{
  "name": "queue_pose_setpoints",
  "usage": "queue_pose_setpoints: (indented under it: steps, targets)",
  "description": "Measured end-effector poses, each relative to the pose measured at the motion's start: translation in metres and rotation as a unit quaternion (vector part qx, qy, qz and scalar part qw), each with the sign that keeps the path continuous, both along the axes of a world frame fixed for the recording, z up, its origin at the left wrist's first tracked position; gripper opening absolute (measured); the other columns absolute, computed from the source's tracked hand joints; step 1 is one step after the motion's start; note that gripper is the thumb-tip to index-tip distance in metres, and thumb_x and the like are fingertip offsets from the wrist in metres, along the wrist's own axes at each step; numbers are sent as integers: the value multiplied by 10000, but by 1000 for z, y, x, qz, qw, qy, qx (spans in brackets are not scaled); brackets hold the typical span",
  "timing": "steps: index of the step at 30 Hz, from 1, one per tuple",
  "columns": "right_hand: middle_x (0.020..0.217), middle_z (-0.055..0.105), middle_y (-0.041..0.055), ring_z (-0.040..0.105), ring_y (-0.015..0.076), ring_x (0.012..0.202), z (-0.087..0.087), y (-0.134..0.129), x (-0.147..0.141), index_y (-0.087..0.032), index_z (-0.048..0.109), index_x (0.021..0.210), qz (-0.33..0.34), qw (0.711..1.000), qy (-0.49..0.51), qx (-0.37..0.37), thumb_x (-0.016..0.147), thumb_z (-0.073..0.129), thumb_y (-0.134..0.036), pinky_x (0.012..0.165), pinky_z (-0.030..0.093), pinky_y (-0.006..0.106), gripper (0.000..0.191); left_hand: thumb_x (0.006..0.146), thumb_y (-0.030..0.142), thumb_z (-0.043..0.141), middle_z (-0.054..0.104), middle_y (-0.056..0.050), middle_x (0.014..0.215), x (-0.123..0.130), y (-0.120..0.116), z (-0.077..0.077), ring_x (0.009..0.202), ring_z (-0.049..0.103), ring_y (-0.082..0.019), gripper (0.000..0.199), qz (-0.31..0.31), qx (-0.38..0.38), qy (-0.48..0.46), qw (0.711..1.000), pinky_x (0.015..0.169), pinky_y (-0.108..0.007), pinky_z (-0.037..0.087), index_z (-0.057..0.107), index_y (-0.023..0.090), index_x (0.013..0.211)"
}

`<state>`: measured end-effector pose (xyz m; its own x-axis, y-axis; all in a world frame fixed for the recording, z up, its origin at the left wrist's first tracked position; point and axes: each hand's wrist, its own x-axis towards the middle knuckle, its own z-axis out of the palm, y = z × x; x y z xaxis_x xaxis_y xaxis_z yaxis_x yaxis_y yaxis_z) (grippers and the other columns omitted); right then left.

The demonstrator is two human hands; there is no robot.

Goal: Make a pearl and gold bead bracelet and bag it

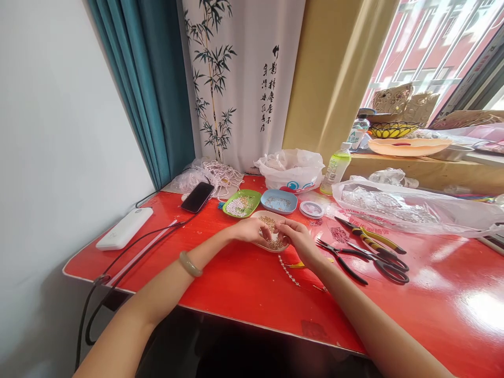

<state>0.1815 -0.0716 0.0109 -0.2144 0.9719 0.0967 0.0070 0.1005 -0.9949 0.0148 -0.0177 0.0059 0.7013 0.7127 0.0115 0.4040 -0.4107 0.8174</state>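
Observation:
A pale dish (256,214) of small gold beads (274,244) sits on the red table. Over its left part, my left hand (251,230) has its fingers curled and closed at the beads; whatever lies between the fingertips is too small to make out. Opposite it, my right hand (296,237) pinches at the dish's right rim. From its fingertips a strand of pearly beads (289,271) trails down onto the table. Just behind stand a green dish (255,197) with white and gold beads and a blue dish (293,203) with small pieces in it.
To the right lie black-handled pliers (346,257), scissors (388,266) and yellow-black pliers (378,239). A round container (312,210), plastic bags (291,170) and a bottle (336,170) stand behind. At left are a phone (198,197), a white power bank (124,229) and cables (145,257).

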Motion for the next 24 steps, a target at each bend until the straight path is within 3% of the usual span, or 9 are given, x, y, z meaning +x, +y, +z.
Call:
queue_pose_setpoints:
  steps: [6, 13, 24]
  targets:
    - [477, 466, -47, 411, 85, 444, 0, 0, 0, -181, 543, 627, 6, 1000, -2, 1, 696, 539, -359, 463, 306, 220, 191, 511, 182, 664, 651, 1, 659, -1, 2, -4, 632, 550, -141, 104, -4, 11, 11, 1000, 540, -185, 355, 681, 196, 613]
    - [501, 479, -44, 408, 77, 453, -2, 3, -1, -176, 546, 620, -1, 1000, 3, -3, 698, 535, -313, 447, 291, 207, 158, 557, 215, 644, 633, -13, 614, 2, 4, -4, 591, 528, -134, 87, 46, -7, -42, 998, 552, -207, 355, 683, 162, 615]
    - [531, 492, -39, 399, 72, 467, -1, 2, 0, -169, 561, 609, 1, 1000, 3, 0, 697, 543, -320, 454, 285, 209, 176, 627, 332, 641, 598, -39, 716, 0, 1, 5, 577, 467, -74, 250, 88, -150, -204, 963, 508, -185, 329, 642, 128, 770]
